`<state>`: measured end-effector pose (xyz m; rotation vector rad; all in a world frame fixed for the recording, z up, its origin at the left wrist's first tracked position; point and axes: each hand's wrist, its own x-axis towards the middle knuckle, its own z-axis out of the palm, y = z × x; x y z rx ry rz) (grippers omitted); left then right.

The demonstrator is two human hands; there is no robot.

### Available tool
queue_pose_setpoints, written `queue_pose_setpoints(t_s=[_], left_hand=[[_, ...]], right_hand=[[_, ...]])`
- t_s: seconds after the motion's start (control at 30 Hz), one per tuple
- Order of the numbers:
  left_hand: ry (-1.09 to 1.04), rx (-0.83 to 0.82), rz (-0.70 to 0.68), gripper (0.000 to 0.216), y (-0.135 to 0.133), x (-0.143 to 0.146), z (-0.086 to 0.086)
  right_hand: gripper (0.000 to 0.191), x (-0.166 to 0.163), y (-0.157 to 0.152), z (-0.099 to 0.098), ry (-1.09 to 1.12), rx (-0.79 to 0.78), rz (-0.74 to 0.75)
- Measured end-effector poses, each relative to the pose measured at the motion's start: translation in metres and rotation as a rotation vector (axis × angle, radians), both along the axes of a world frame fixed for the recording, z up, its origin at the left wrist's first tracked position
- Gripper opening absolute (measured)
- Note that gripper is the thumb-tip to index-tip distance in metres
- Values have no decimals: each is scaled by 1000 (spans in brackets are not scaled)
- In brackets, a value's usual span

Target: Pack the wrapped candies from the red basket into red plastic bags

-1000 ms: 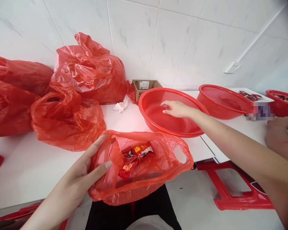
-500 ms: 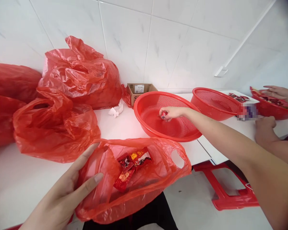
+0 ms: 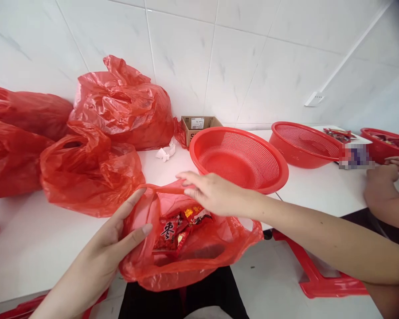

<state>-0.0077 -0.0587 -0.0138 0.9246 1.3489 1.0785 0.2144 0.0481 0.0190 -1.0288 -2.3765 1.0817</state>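
Observation:
A red plastic bag (image 3: 199, 274) hangs with its mouth held wide at the table's front edge. Inside lie several small red wrapped packets (image 3: 166, 232), one with a large dark character on it. My left hand (image 3: 109, 246) holds the bag's left side, thumb and forefinger set apart along the film. At the far rim, my right hand (image 3: 213, 192) has the bag's edge between thumb and fingers; part of its grip is hidden. Just beyond it stands a red perforated basket (image 3: 232, 170), with no packet visible in it.
Several filled red bags (image 3: 126, 106) line the left side by the tiled wall. A crumpled tissue (image 3: 166, 151) lies near a cardboard box (image 3: 201, 124). Rightward are a second basket (image 3: 306, 146), a basket of packets (image 3: 389, 144) and a co-worker's arms (image 3: 385, 190). A red stool (image 3: 326, 279) stands below.
My right hand has come back from the basket, where it held a small packet, to the bag's far rim. A packet with a dark character now shows on top in the bag.

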Motion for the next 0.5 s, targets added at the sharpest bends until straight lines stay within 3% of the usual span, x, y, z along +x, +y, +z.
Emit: queue_pose_setpoints(t_s=[0.1, 0.17, 0.23, 0.33, 0.4, 0.5], left_hand=[[18, -21, 14, 91, -4, -2, 3], [31, -18, 13, 91, -6, -4, 3], [41, -15, 14, 91, -6, -5, 3], [39, -19, 4, 91, -7, -6, 2], [36, -13, -9, 92, -6, -6, 1], [41, -9, -12, 93, -6, -8, -3]], right_hand=[[26, 14, 24, 6, -37, 211, -144], [24, 35, 47, 8, -242, 289, -211], [35, 56, 67, 3, -596, 204, -224], [53, 79, 83, -15, -971, -113, -184], [56, 85, 86, -26, -996, -217, -131], [47, 82, 84, -35, -867, -218, 7]])
